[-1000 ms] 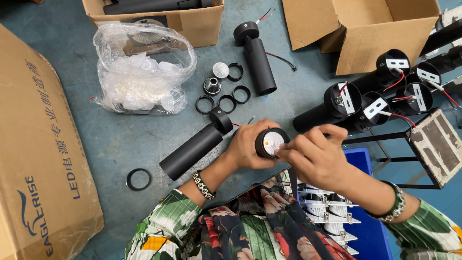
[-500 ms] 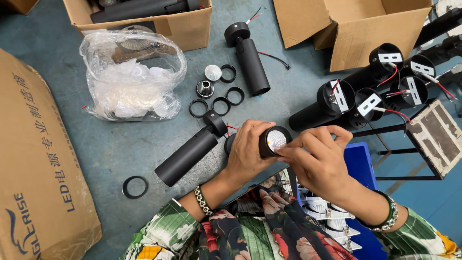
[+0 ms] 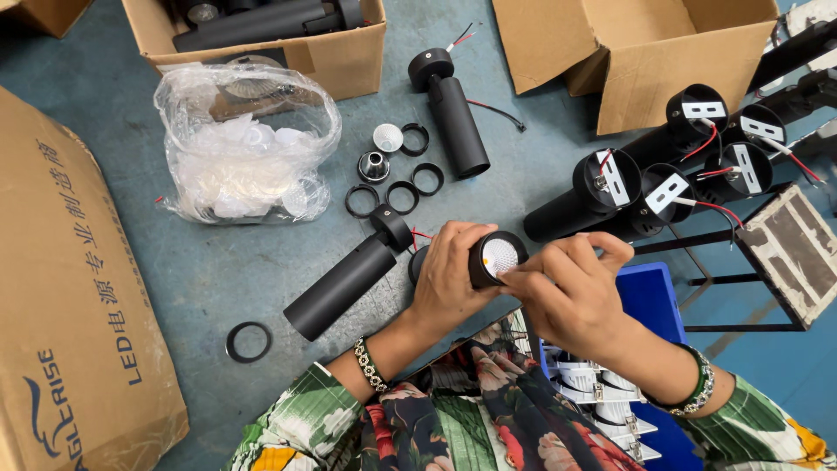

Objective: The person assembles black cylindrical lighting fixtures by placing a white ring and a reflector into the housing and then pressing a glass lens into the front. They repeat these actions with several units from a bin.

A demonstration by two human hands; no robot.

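At nine o'clock lies the big cardboard carton (image 3: 70, 288). Dead centre, your left hand (image 3: 449, 270) is wrapped tight around a black spotlight head (image 3: 495, 259), while your right hand (image 3: 567, 292) pinches its pale lens (image 3: 500, 256) from three o'clock.

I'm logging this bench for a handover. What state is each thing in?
Left hand: gripping black lamp head.
Right hand: fingertips at its white front.
Black tube lamp: lying flat.
Plastic bag: open.
Cardboard box: open.
Black ring: loose.
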